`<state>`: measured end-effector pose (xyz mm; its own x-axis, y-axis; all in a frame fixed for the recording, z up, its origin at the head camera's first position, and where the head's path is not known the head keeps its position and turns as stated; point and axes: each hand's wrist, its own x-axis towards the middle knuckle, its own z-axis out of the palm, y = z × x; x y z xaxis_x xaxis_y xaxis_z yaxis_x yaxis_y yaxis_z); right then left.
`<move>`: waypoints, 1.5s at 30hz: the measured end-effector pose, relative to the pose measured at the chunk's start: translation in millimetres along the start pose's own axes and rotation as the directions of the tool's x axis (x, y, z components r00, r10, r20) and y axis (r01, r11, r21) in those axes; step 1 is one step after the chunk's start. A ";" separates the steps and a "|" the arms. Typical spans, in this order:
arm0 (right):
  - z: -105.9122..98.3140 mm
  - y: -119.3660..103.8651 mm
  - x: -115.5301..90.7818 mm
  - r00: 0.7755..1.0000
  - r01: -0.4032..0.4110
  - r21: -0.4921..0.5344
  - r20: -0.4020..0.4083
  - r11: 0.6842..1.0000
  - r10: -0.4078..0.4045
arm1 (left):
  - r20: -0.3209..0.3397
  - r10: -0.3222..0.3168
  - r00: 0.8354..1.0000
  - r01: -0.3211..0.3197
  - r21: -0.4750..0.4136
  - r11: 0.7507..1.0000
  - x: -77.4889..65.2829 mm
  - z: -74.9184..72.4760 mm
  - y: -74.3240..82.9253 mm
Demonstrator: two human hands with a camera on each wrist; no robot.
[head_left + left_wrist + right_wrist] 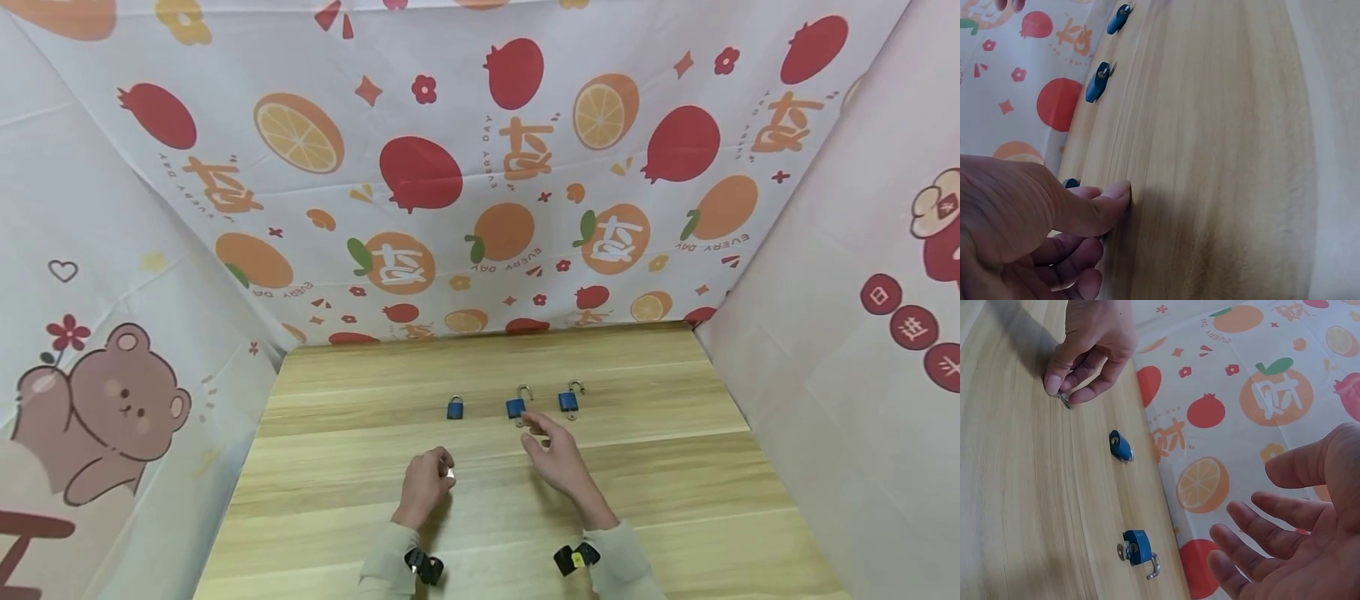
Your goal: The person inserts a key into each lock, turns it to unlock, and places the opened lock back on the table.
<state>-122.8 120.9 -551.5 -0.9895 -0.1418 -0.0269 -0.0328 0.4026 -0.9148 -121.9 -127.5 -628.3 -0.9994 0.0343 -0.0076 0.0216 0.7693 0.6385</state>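
Note:
My left hand (pixel 427 482) pinches a small metal key (pixel 1065 400) between thumb and fingertips, low over the table. In the left wrist view the left hand (pixel 1041 219) hides most of the key. Ahead of it stands a closed blue padlock (pixel 455 409) with no key visible in it. A second blue padlock (pixel 515 408), shackle open and a key in its bottom, lies near my right hand (pixel 557 457). Farther right is a third blue padlock (pixel 567 402), also open with a key in it. The right hand (pixel 1297 544) holds nothing, its fingers spread and relaxed.
The wooden table (pixel 337 433) meets a fruit-printed cloth wall (pixel 450 267) just behind the padlocks. Pale cloth walls, one with a printed bear (pixel 123 408), enclose the left and right sides. Each wrist wears a black strapped camera.

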 end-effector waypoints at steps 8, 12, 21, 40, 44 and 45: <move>1.6 -2.4 1.7 1.000 0.000 0.024 0.022 1.000 0.000 | 0.024 -0.026 0.999 0.026 -0.014 1.000 1.4 -2.8 -2.1; 2.2 -2.8 1.9 1.000 0.001 0.026 0.029 1.000 -0.002 | 0.000 -0.033 0.999 0.033 -0.018 0.999 -1.3 -2.4 -3.2; 4.6 -3.9 3.7 1.000 0.009 0.027 0.018 1.000 -0.010 | -0.035 -0.108 0.994 0.106 -0.067 0.992 -5.0 -0.2 -6.7; 5.0 -1.5 3.0 0.999 0.017 0.000 0.041 1.000 -0.017 | -0.044 -0.156 0.987 0.150 -0.108 0.983 -12.5 7.7 -4.6; 5.9 -2.8 4.2 0.999 0.011 0.006 0.038 1.000 -0.011 | -0.076 -0.136 0.988 0.128 -0.098 0.987 -14.8 6.6 -2.8; 6.1 -3.1 4.6 0.999 0.008 0.009 0.038 1.000 -0.008 | -0.085 -0.132 0.988 0.124 -0.095 0.988 -15.4 6.1 -2.3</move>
<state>-126.4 113.4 -551.3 -0.9831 -0.1796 -0.0348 -0.0394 0.3937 -0.9184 -106.4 -125.9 -634.4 -0.9922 -0.1217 -0.0262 -0.1048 0.7036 0.7029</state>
